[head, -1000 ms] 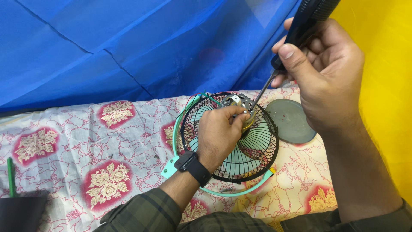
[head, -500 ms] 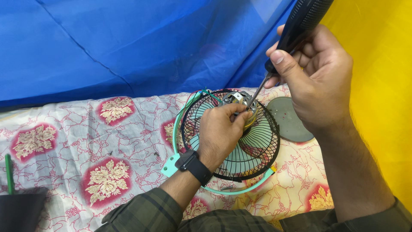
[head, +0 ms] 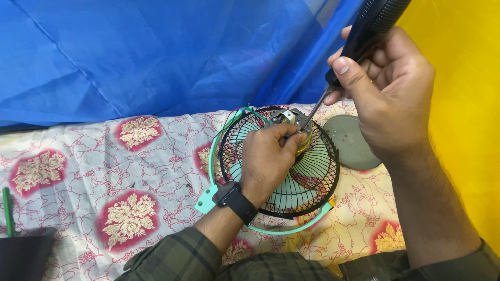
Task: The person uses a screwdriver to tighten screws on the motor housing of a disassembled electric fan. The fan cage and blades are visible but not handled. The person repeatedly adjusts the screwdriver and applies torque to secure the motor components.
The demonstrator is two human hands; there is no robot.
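Floral cloth is spread over the surface; a blue tarp is hung behind, a yellow sheet at the right edge.

Small fan is laid face-down near the cloth's back-right area: black wire guard on top, mint-green rim underneath, blades visible through the wires. 1 grey round disc is set apart just right of the fan, touching nothing else; judged to be a removed cover, not confirmed.

Motor block is exposed at the guard's centre, far side.

Left hand is laid on the guard, grip closed around the motor housing, thumb and fingers pinching it steady. Black watch worn on that wrist.

Right hand is raised above the fan, grip fully closed on the black handle of a screwdriver; shaft is angled down-left, tip seated at the motor block. Screw head itself is too small to be made out.

Progress, as judged: rear cover off, motor reached, fastener work in hand. Guard is not yet separated from rim; motor is not yet lifted out. No loose screws can be picked out on the cloth.

Green stick and a dark object are seen at the front-left corner, untouched.
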